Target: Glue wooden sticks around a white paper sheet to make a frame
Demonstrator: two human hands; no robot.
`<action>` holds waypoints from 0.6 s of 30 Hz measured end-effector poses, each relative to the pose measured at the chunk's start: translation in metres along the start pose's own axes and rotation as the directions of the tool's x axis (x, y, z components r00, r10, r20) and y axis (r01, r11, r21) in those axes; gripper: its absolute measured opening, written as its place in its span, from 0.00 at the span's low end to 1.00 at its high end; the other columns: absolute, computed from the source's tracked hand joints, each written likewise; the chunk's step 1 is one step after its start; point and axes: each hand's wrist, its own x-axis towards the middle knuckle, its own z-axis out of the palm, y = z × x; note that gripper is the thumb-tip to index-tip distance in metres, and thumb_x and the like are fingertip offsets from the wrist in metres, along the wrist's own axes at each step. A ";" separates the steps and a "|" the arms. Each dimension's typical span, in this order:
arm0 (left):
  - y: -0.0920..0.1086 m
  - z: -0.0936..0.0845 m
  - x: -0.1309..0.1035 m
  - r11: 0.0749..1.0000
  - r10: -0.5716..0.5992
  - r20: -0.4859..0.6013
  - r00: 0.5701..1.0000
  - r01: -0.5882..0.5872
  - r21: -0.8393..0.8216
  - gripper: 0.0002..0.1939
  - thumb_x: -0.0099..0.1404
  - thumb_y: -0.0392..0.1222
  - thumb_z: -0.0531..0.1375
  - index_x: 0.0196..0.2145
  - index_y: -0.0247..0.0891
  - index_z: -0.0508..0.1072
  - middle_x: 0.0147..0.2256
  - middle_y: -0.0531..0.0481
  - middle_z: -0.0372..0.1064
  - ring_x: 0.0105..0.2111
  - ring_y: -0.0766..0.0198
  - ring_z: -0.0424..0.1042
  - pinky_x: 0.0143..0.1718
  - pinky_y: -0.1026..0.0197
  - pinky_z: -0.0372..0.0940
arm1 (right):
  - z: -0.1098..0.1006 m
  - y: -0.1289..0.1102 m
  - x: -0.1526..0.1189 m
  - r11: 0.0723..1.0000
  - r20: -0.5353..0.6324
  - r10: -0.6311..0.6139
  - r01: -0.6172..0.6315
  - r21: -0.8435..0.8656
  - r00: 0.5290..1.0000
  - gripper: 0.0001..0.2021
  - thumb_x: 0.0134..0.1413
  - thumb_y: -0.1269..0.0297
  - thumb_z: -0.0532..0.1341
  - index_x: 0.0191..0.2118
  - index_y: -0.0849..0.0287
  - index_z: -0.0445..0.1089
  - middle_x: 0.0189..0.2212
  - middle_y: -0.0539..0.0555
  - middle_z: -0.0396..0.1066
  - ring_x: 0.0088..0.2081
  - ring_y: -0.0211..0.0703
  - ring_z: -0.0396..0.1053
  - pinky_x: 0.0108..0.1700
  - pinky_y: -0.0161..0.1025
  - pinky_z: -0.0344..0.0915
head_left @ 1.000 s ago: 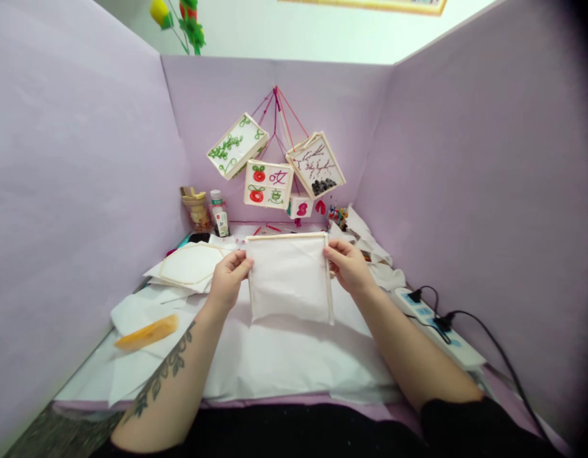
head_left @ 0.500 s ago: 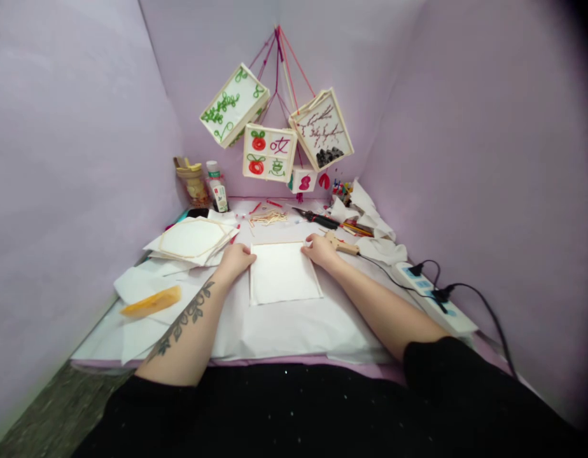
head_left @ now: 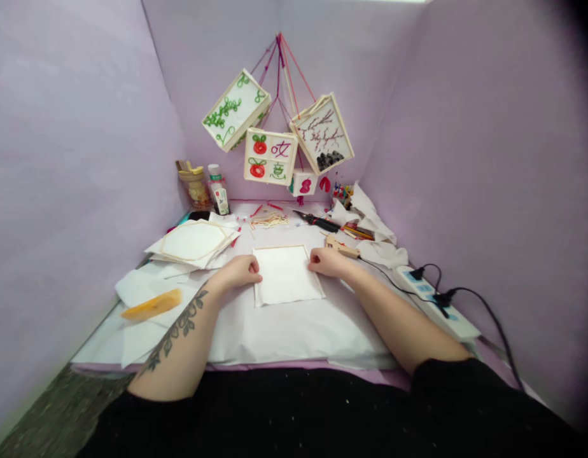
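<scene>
A square white sheet with thin wooden strips along its edges, a framed panel, lies on the white-covered table. My left hand pinches its left edge between thumb and curled fingers. At the right edge, my right hand grips the panel in the same way. Just behind my right hand lies a beige glue gun with its cord running right. Thin wooden sticks are scattered beyond the panel.
Stacked white panels and a yellow piece lie on the left. Black-handled pliers rest at the back. A power strip with cords is at the right. Decorated boxes hang above the back; jars stand back left.
Both hands have slid down the panel's side edges, nearer to me, and still pinch them. The whole view has shifted slightly.
</scene>
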 end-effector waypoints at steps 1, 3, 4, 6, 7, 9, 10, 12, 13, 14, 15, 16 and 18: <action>0.000 0.000 0.000 1.000 -0.005 0.008 1.000 0.005 0.001 0.08 0.44 0.41 0.63 0.24 0.40 0.69 0.23 0.54 0.69 0.24 0.63 0.66 0.24 0.64 0.54 | 0.001 -0.001 0.000 1.000 0.012 0.003 -0.003 -0.007 1.000 0.04 0.48 0.65 0.62 0.31 0.58 0.71 0.32 0.54 0.75 0.32 0.42 0.69 0.30 0.34 0.56; -0.001 0.000 -0.001 1.000 -0.008 0.003 1.000 0.008 0.006 0.08 0.44 0.42 0.63 0.24 0.40 0.69 0.23 0.54 0.68 0.24 0.63 0.66 0.24 0.64 0.54 | 0.003 -0.004 0.000 1.000 0.016 0.020 -0.020 -0.019 1.000 0.04 0.48 0.65 0.62 0.31 0.58 0.71 0.31 0.54 0.75 0.32 0.43 0.69 0.29 0.34 0.56; -0.001 0.000 -0.001 1.000 -0.009 0.000 1.000 0.009 0.006 0.08 0.44 0.42 0.63 0.24 0.39 0.69 0.23 0.54 0.68 0.24 0.63 0.66 0.24 0.64 0.53 | 0.003 -0.005 0.001 1.000 0.015 0.023 -0.022 -0.018 1.000 0.04 0.47 0.65 0.62 0.31 0.58 0.72 0.31 0.54 0.75 0.32 0.43 0.69 0.29 0.34 0.55; 0.001 -0.002 -0.002 1.000 -0.012 -0.003 1.000 0.012 -0.003 0.08 0.43 0.42 0.63 0.24 0.39 0.70 0.22 0.54 0.68 0.23 0.63 0.65 0.24 0.64 0.53 | -0.001 -0.001 0.003 1.000 0.001 0.011 -0.011 0.012 1.000 0.05 0.47 0.63 0.63 0.31 0.58 0.72 0.30 0.54 0.75 0.32 0.43 0.68 0.29 0.34 0.55; 0.002 -0.003 -0.003 1.000 -0.016 -0.004 1.000 0.016 -0.007 0.08 0.44 0.42 0.63 0.24 0.39 0.70 0.22 0.54 0.68 0.23 0.63 0.65 0.24 0.64 0.53 | -0.006 0.004 0.005 0.999 -0.020 0.013 -0.012 0.046 1.000 0.07 0.48 0.61 0.62 0.31 0.58 0.72 0.29 0.53 0.74 0.31 0.43 0.68 0.29 0.34 0.55; 0.005 -0.006 -0.003 1.000 -0.018 -0.033 0.999 0.018 -0.003 0.08 0.46 0.44 0.62 0.24 0.39 0.70 0.22 0.53 0.68 0.23 0.63 0.64 0.24 0.63 0.53 | -0.020 0.025 0.009 0.991 -0.114 0.077 -0.063 0.122 0.991 0.12 0.54 0.57 0.58 0.30 0.60 0.73 0.28 0.54 0.74 0.30 0.42 0.68 0.29 0.34 0.56; 0.007 -0.008 -0.002 1.000 -0.010 -0.069 0.998 0.011 0.010 0.08 0.49 0.46 0.61 0.23 0.39 0.69 0.21 0.53 0.67 0.23 0.62 0.64 0.25 0.63 0.53 | -0.029 0.039 0.011 0.981 -0.200 0.140 -0.108 0.164 0.970 0.16 0.58 0.56 0.53 0.30 0.61 0.73 0.28 0.55 0.74 0.30 0.41 0.68 0.29 0.34 0.56; 0.007 -0.011 0.001 0.999 0.007 -0.166 0.986 0.000 0.043 0.10 0.55 0.46 0.56 0.22 0.39 0.68 0.21 0.51 0.67 0.24 0.62 0.64 0.26 0.62 0.53 | -0.043 0.073 0.013 0.953 -0.382 0.298 -0.248 0.176 0.875 0.17 0.60 0.60 0.51 0.33 0.62 0.74 0.30 0.57 0.74 0.31 0.42 0.68 0.30 0.35 0.56; 0.006 -0.012 0.003 0.998 0.009 -0.207 0.978 0.003 0.056 0.10 0.57 0.44 0.54 0.22 0.39 0.68 0.21 0.51 0.67 0.25 0.61 0.64 0.27 0.62 0.53 | -0.049 0.090 0.014 0.934 -0.428 0.356 -0.307 0.183 0.830 0.14 0.58 0.64 0.52 0.35 0.62 0.75 0.31 0.57 0.74 0.31 0.43 0.68 0.31 0.35 0.57; 0.005 -0.012 0.005 0.998 0.001 -0.233 0.972 0.014 0.064 0.10 0.59 0.42 0.52 0.24 0.39 0.68 0.22 0.50 0.68 0.26 0.60 0.65 0.27 0.61 0.53 | -0.052 0.105 0.014 0.914 -0.428 0.405 -0.352 0.201 0.808 0.12 0.56 0.67 0.54 0.36 0.61 0.75 0.32 0.57 0.75 0.31 0.43 0.68 0.32 0.35 0.57; 0.004 -0.012 0.007 0.997 -0.013 -0.249 0.968 0.032 0.072 0.09 0.59 0.40 0.50 0.26 0.39 0.69 0.23 0.49 0.69 0.27 0.60 0.66 0.28 0.61 0.54 | -0.053 0.118 0.014 0.907 -0.377 0.421 -0.373 0.197 0.825 0.09 0.52 0.70 0.57 0.35 0.61 0.76 0.31 0.57 0.74 0.31 0.43 0.68 0.32 0.36 0.57; 0.002 -0.012 0.008 0.995 -0.028 -0.259 0.966 0.051 0.083 0.09 0.59 0.38 0.50 0.28 0.39 0.69 0.24 0.49 0.70 0.28 0.59 0.67 0.29 0.61 0.55 | -0.053 0.127 0.014 0.904 -0.325 0.426 -0.385 0.186 0.844 0.08 0.48 0.72 0.60 0.33 0.62 0.76 0.30 0.57 0.74 0.30 0.43 0.68 0.33 0.36 0.57; -0.001 -0.011 0.010 0.990 -0.030 -0.273 0.961 0.066 0.121 0.09 0.58 0.36 0.50 0.31 0.39 0.70 0.27 0.48 0.72 0.30 0.58 0.68 0.31 0.61 0.56 | -0.049 0.137 0.014 0.910 -0.235 0.412 -0.384 0.159 0.880 0.06 0.42 0.75 0.63 0.28 0.62 0.77 0.27 0.57 0.73 0.30 0.43 0.67 0.34 0.37 0.58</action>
